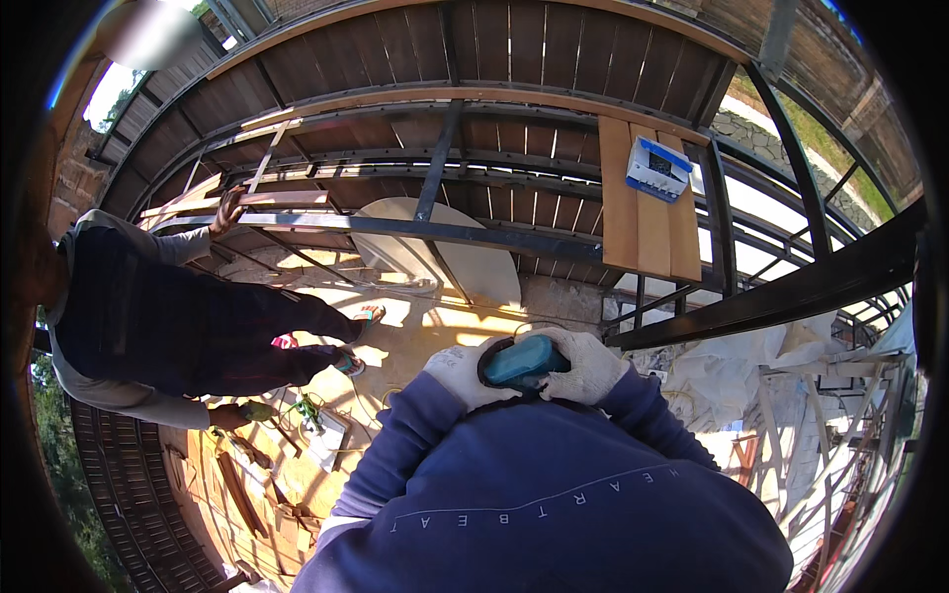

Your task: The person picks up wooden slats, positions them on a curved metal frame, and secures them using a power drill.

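Note:
Both of my hands wear white work gloves and are wrapped around a teal power tool [518, 360] held close to my chest. My left hand [457, 372] grips its left side. My right hand [583, 364] closes over its right side and top. The tool's working end is hidden behind my hands and my dark blue sweatshirt. Just beyond my hands runs a black steel beam [791, 293] of a metal frame.
Light wooden planks [647, 212] lie on the frame with a small blue and white box [657, 168] on them. A co-worker [158, 316] on the left reaches a hand to a board [282, 199]. Tools and wood scraps [287, 435] litter the floor below.

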